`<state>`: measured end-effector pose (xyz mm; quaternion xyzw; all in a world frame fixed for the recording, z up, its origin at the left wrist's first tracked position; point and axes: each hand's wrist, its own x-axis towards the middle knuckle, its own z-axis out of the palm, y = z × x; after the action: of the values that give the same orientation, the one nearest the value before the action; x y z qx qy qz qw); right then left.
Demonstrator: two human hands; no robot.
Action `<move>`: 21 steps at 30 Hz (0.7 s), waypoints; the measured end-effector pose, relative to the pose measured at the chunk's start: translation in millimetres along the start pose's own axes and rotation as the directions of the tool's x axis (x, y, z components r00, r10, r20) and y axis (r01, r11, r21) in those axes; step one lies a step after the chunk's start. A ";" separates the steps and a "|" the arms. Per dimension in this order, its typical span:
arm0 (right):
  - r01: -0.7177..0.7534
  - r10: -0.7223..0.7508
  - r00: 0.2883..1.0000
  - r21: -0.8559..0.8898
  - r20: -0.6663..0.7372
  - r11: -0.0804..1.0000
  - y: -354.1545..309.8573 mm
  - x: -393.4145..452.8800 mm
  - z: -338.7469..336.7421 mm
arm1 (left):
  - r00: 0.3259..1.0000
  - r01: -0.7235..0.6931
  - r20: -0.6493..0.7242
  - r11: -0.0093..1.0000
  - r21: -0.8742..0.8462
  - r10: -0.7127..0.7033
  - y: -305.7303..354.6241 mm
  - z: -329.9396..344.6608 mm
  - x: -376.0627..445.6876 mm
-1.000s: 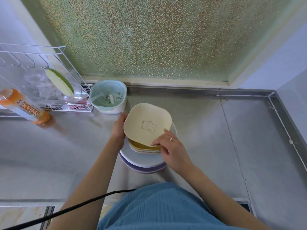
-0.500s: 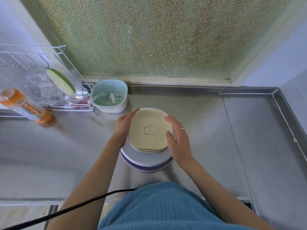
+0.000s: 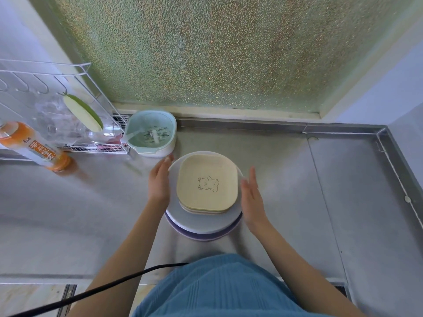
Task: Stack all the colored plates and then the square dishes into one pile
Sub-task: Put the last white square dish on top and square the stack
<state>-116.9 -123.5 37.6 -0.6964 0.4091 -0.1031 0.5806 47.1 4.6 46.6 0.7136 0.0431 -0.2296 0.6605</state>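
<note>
A pile stands at the middle of the steel counter. Round plates (image 3: 201, 225), pale grey over purple, form its base. On them lie stacked square dishes, the top one cream (image 3: 207, 183) with a small bear drawing. My left hand (image 3: 159, 180) is flat beside the pile's left edge, fingers straight, holding nothing. My right hand (image 3: 251, 197) is flat beside the right edge, a small gap between it and the dishes. Whether either hand touches the round plate's rim I cannot tell.
A mint-green strainer basket (image 3: 151, 133) sits just behind the pile on the left. A white wire rack (image 3: 64, 124) and an orange bottle (image 3: 34, 147) stand at far left. The counter's raised steel rim (image 3: 398, 170) runs along the right. A black cable (image 3: 103, 289) crosses my left arm.
The cream dish was set down flat on the square stack and let go. Both hands have drawn outward from it to the sides of the pile.
</note>
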 end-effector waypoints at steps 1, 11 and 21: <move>-0.049 0.049 0.999 0.019 0.002 0.999 6.6 -2.8 -3.2 | 0.999 0.015 -0.036 1.000 0.014 -0.014 -5.0 -7.9 1.3; -0.174 0.171 0.981 0.026 0.091 0.984 34.2 -12.9 10.6 | 0.987 0.065 0.130 0.971 0.228 -0.097 -36.1 -23.7 -9.9; -0.170 0.168 0.984 0.019 0.057 0.985 34.4 -12.0 11.8 | 0.979 0.115 0.141 0.972 0.205 -0.146 -39.1 -33.6 -7.1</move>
<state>-132.8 -106.3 7.2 -0.6546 0.4492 -0.0391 0.6067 35.5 43.6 13.9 0.7506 0.0159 -0.3305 0.5719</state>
